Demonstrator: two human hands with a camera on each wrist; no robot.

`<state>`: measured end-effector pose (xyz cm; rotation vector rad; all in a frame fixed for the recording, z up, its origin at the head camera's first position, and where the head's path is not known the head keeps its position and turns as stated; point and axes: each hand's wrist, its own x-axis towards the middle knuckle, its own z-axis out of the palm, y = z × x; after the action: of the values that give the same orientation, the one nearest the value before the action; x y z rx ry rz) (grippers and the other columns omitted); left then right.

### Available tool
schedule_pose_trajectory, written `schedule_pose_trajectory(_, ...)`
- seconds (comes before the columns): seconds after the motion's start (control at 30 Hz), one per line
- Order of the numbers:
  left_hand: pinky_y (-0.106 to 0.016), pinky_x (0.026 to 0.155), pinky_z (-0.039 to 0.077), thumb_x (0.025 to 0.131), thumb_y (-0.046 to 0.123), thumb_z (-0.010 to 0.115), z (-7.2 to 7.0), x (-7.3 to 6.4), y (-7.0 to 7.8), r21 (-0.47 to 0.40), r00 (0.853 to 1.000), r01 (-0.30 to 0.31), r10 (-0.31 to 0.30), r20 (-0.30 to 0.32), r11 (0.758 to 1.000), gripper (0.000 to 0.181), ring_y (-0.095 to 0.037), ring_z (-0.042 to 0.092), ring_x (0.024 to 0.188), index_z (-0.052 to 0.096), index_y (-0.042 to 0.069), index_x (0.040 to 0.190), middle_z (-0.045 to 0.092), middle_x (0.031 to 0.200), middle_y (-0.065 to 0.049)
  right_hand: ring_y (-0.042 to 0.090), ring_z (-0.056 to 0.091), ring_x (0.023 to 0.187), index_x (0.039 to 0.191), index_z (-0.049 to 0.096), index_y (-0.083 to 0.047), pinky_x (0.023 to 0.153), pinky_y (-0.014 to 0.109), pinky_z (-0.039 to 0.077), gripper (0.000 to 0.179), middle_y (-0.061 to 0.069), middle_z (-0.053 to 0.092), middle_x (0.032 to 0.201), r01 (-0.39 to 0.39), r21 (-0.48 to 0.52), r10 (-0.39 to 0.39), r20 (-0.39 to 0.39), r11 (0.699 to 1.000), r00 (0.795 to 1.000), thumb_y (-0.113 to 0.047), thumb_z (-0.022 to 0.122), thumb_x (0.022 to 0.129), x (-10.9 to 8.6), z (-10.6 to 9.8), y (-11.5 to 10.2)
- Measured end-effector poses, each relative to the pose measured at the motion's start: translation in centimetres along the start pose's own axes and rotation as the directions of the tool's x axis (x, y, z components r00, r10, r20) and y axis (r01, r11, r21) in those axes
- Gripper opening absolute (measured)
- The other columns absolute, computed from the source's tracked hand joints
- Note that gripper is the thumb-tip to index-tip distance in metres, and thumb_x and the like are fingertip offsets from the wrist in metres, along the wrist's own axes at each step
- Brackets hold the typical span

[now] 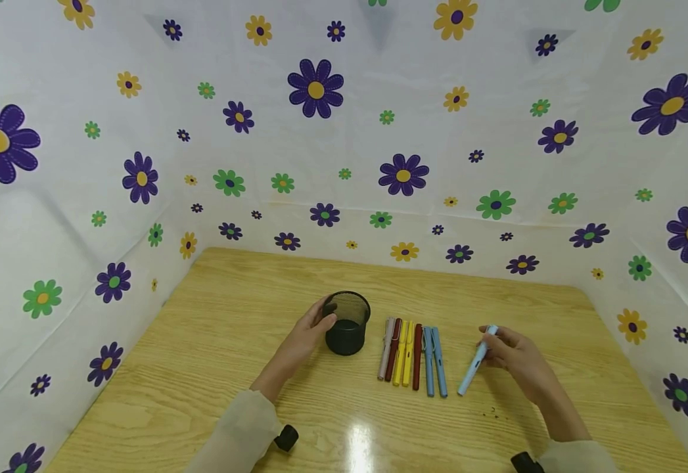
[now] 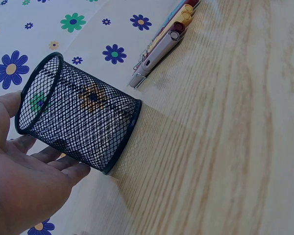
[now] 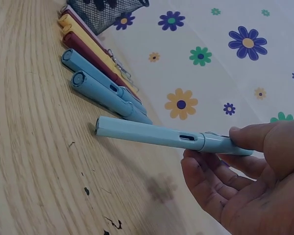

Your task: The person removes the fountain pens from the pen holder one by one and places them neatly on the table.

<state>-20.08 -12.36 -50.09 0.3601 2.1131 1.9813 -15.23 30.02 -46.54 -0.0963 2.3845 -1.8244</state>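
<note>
My left hand [image 1: 307, 334] holds a black mesh pen holder [image 1: 345, 339] by its left side, the thumb at the rim and the fingers along the wall. The holder stands upright on the table, with no pens visible inside. My right hand [image 1: 518, 361] pinches a light blue pen [image 3: 147, 134] near its clip end, between thumb and fingers. The pen slants down toward the tabletop; whether its lower end touches is unclear. Between the hands lies a row of capped pens: a grey pen [image 1: 386, 349], dark red pens [image 1: 417, 358], yellow pens [image 1: 407, 355] and two blue pens [image 1: 439, 362].
The wooden table [image 1: 225, 295] is bounded by a white cloth [image 1: 367, 144] printed with flowers at the back and sides. Small dark specks [image 3: 86, 191] mark the wood near my right hand. A light reflection shows at the front.
</note>
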Motion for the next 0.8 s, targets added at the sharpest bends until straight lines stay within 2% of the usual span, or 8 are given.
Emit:
schedule_pose_trajectory(0.17,-0.053,0.124,0.021,0.109,0.040,0.053,0.0,0.1,0.0,-0.003,1.000,-0.002,0.002,0.003,1.000,0.073,-0.031,0.019,0.156,0.019,0.012,0.167,0.030,0.166,-0.013,0.017,0.067,0.088,0.150,0.037,0.017,0.081,0.035,0.061,0.058,0.014,0.064,0.102,-0.019,-0.008,0.019,-0.016,1.000,1.000,-0.026,0.050,0.112,0.3,0.5,0.2)
schedule_pose_trajectory(0.47,-0.053,0.124,0.020,0.110,0.039,0.053,0.0,0.0,0.0,-0.019,1.000,-0.008,0.008,0.006,1.000,0.071,-0.031,0.019,0.156,0.020,0.012,0.166,0.030,0.166,-0.014,0.018,0.067,0.087,0.151,0.037,0.016,0.081,0.035,0.060,0.057,0.015,0.066,0.099,-0.049,-0.023,0.049,-0.013,0.999,0.999,-0.023,0.051,0.112,0.9,1.3,0.4)
schedule_pose_trajectory(0.63,-0.051,0.124,0.020,0.109,0.040,0.053,0.0,-0.1,0.0,-0.022,1.000,-0.002,0.002,0.003,1.000,0.070,-0.029,0.020,0.156,0.021,0.014,0.166,0.031,0.166,-0.012,0.017,0.067,0.088,0.148,0.042,0.014,0.079,0.034,0.060,0.052,0.016,0.067,0.104,-0.071,-0.055,0.068,-0.050,0.996,0.996,-0.020,0.054,0.110,1.3,1.8,0.6)
schedule_pose_trajectory(0.8,-0.052,0.124,0.019,0.109,0.040,0.053,0.0,0.0,0.0,-0.012,1.000,0.000,0.000,0.004,1.000,0.071,-0.030,0.019,0.156,0.021,0.013,0.166,0.031,0.166,-0.012,0.017,0.067,0.083,0.145,0.045,0.015,0.073,0.032,0.058,0.049,0.013,0.069,0.101,-0.082,-0.097,0.074,-0.088,0.992,0.993,-0.016,0.057,0.108,1.7,2.2,0.7)
